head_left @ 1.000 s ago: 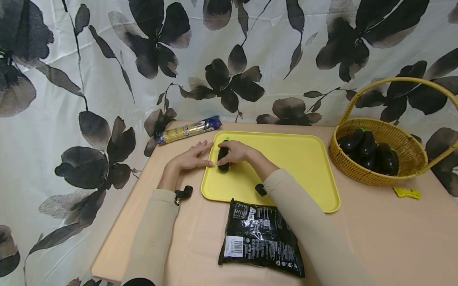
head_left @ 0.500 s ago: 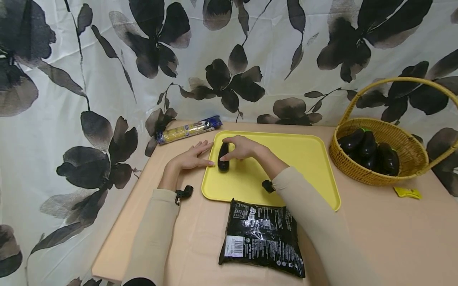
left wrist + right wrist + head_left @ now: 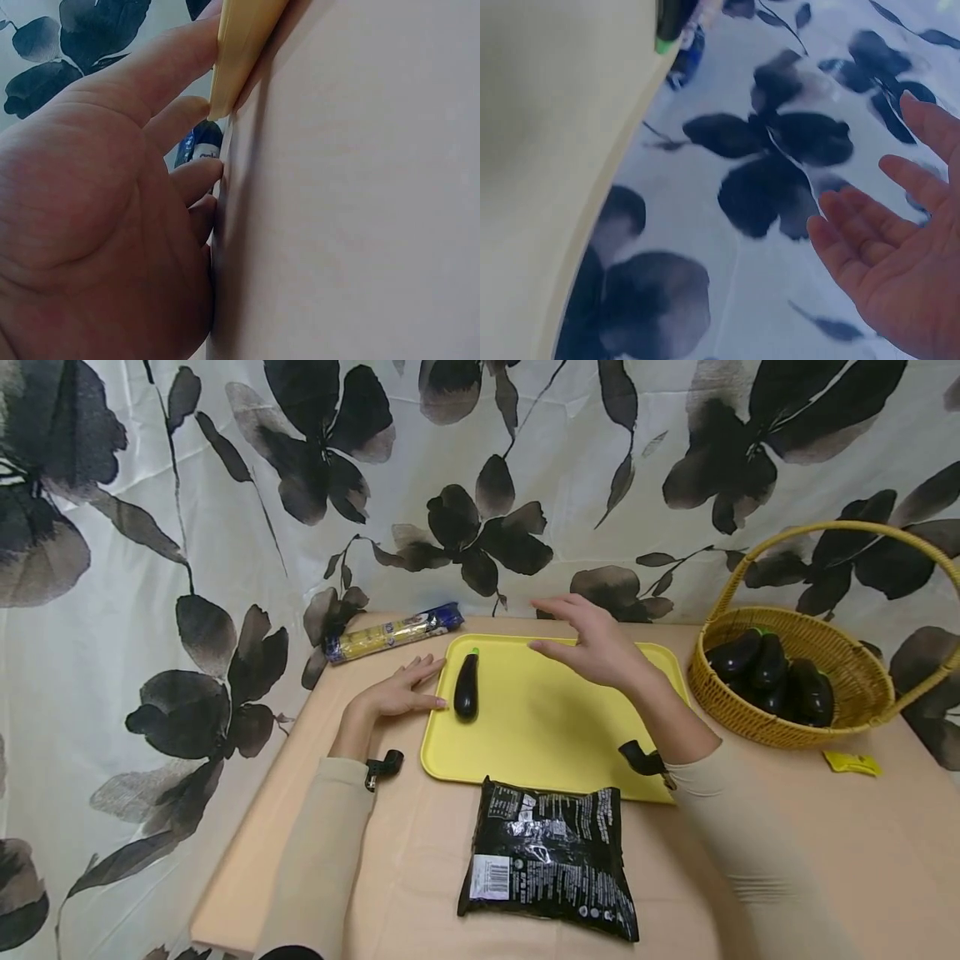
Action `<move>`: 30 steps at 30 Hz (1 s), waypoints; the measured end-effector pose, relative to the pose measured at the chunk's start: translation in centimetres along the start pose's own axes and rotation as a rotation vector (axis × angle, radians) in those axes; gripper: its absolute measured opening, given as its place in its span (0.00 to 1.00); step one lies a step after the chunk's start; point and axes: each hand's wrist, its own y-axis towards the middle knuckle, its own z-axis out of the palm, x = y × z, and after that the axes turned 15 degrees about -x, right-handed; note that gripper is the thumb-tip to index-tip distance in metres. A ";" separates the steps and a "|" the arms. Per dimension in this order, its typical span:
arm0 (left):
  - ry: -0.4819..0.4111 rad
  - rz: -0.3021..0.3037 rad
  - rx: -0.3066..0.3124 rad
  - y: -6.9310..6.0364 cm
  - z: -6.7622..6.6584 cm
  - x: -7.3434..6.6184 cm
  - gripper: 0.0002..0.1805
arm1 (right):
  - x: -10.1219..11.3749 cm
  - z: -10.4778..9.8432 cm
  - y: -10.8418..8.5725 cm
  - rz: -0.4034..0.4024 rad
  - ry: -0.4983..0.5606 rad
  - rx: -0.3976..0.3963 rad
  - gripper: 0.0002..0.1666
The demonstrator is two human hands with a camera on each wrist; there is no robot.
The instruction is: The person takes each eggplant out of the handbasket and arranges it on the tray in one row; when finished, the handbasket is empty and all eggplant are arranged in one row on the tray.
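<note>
One dark purple eggplant (image 3: 466,689) with a green stem end lies lengthwise near the left side of a yellow tray (image 3: 555,735). My left hand (image 3: 393,695) rests at the tray's left edge, fingers extended; in the left wrist view, the thumb and a finger of this hand (image 3: 97,202) touch the rim. Nothing is in my right hand (image 3: 600,652), which hovers over the tray's right half with its fingers spread loosely. The right wrist view has that hand (image 3: 907,255) palm in sight, away from the eggplant (image 3: 673,19) at the top.
A wicker basket (image 3: 862,714) holding several eggplants (image 3: 771,664) stands right of the tray. In front lies a black printed bag (image 3: 551,860). A yellow and blue long packet (image 3: 393,635) is at the back left, and a small yellow packet (image 3: 853,764) lies near the basket.
My right hand has let go of the eggplant, risen and moved right across the tray. The eggplant stays on the tray's left side. My left hand has kept its place.
</note>
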 end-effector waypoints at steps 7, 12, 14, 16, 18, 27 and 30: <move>0.007 -0.001 -0.010 -0.3 0.1 0.1 0.53 | -1.8 -2.7 -2.9 -0.003 0.032 -0.151 0.36; 0.000 -0.005 -0.005 -0.4 0.1 0.0 0.53 | -3.4 -3.8 -4.7 0.034 0.049 -0.207 0.38; -0.009 -0.007 -0.005 -0.4 0.2 0.0 0.53 | -4.2 -4.2 -5.1 0.040 0.032 -0.227 0.39; -0.012 -0.007 -0.004 -0.4 0.3 0.0 0.53 | -4.9 -4.6 -5.4 0.040 0.011 -0.250 0.38; -0.008 -0.004 -0.004 -0.3 0.4 0.0 0.53 | -5.7 -5.1 -5.7 0.037 -0.012 -0.274 0.37; 0.003 -0.002 -0.014 -0.1 0.3 0.0 0.53 | -8.4 -8.1 -7.2 0.119 -0.019 -0.332 0.36; 0.008 -0.002 -0.011 0.0 0.3 0.1 0.53 | -9.2 -8.8 -7.7 0.158 -0.048 -0.343 0.36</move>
